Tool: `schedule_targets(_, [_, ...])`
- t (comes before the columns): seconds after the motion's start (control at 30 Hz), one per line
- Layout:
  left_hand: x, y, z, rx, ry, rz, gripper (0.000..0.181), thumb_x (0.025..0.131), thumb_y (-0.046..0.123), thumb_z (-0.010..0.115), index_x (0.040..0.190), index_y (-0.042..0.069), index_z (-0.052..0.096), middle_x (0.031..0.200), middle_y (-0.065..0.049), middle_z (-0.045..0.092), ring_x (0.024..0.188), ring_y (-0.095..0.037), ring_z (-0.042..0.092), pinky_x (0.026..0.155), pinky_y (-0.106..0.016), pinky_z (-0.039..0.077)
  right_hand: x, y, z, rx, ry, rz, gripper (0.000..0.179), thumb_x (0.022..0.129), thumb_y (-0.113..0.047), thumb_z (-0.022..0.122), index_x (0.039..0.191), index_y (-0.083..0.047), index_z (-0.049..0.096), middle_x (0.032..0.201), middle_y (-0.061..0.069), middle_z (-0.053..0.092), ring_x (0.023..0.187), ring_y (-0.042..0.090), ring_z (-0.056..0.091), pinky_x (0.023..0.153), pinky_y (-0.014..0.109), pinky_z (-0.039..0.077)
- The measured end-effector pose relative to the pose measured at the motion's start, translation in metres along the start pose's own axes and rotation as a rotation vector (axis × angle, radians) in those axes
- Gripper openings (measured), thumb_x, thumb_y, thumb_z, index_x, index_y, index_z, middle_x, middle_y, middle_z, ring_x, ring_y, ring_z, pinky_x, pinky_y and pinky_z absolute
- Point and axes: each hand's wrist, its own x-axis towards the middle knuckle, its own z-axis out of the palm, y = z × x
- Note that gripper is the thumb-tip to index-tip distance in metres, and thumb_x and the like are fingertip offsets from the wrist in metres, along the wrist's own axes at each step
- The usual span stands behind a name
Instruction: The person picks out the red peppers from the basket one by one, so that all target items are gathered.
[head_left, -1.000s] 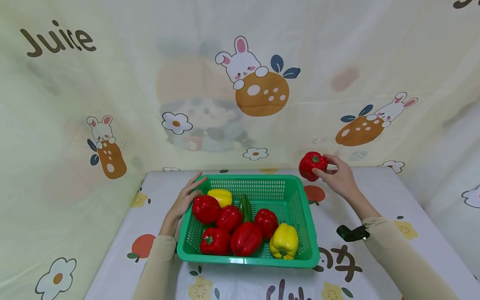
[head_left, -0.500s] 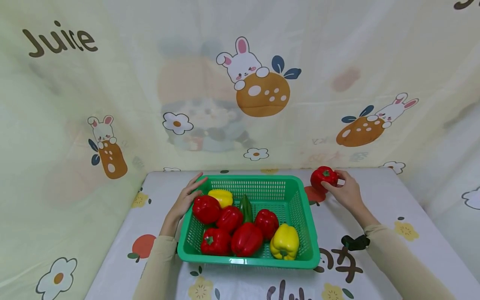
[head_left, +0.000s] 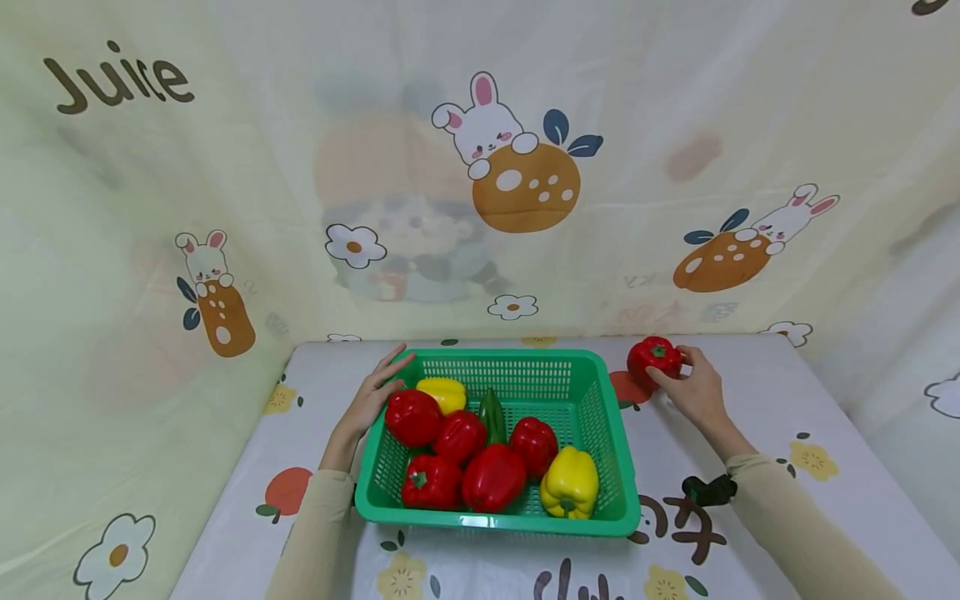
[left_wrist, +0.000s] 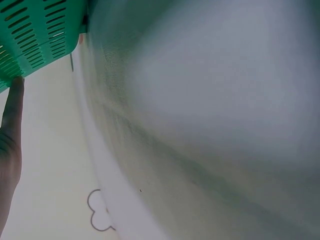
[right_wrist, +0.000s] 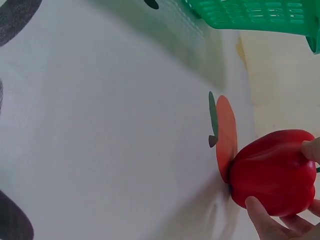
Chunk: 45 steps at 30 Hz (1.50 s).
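My right hand (head_left: 696, 390) grips a red bell pepper (head_left: 654, 362) by its side, to the right of the green basket (head_left: 493, 522). In the right wrist view the pepper's base (right_wrist: 272, 172) meets the tablecloth at a printed apple, with fingers and thumb around its stem end. My left hand (head_left: 369, 398) rests on the basket's back left corner with straight fingers; one finger (left_wrist: 15, 102) touches the basket wall in the left wrist view. Inside the basket lie several red bell peppers (head_left: 493, 478), a yellow bell pepper (head_left: 569, 483), another yellow vegetable (head_left: 442, 395) and a long green vegetable (head_left: 491, 417).
A white tablecloth (head_left: 750, 400) with printed fruit and flowers covers the table. Behind it hangs a cream curtain (head_left: 420, 317) with rabbit prints, and more curtain closes in the left and right sides. A dark strap piece (head_left: 708, 490) sits at my right cuff.
My right hand has brought the red bell pepper down and to the right, from above the table onto the cloth. The left hand and basket have stayed in place.
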Motion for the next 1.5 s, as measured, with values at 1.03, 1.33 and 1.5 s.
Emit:
schedule_targets(1.03, [0.001,0.0,0.0,-0.013,-0.002,-0.021,0.047,0.099,-0.004,0.043,0.146,-0.004,0.043,0.162,-0.018,0.017,0.149,-0.037,0.009,0.113,-0.065,0.009,-0.023,-0.074,-0.027,-0.147,-0.011,-0.185,0.075,0.091,-0.032,0.068,0.146,0.007,0.034,0.14,0.034,0.04,0.123,0.052,0.04,0.087,0.066,0.047])
schedule_targets(1.33, [0.001,0.001,0.0,-0.006,-0.006,-0.021,0.047,0.099,-0.004,0.043,0.146,-0.005,0.042,0.162,-0.019,0.016,0.149,-0.037,0.009,0.114,-0.065,0.008,-0.047,-0.115,-0.012,-0.089,-0.173,-0.273,0.075,0.09,-0.032,0.072,0.145,0.004,0.038,0.14,0.032,0.045,0.12,0.051,0.048,0.081,0.059,0.053])
schedule_targets(1.5, [0.001,0.001,0.0,-0.011,-0.007,-0.018,0.047,0.099,-0.005,0.042,0.146,-0.005,0.042,0.162,-0.019,0.016,0.149,-0.037,0.009,0.114,-0.065,0.009,-0.063,-0.13,0.01,-0.061,-0.259,-0.33,0.072,0.087,-0.029,0.075,0.141,0.004,0.043,0.138,0.029,0.049,0.116,0.048,0.054,0.084,0.056,0.053])
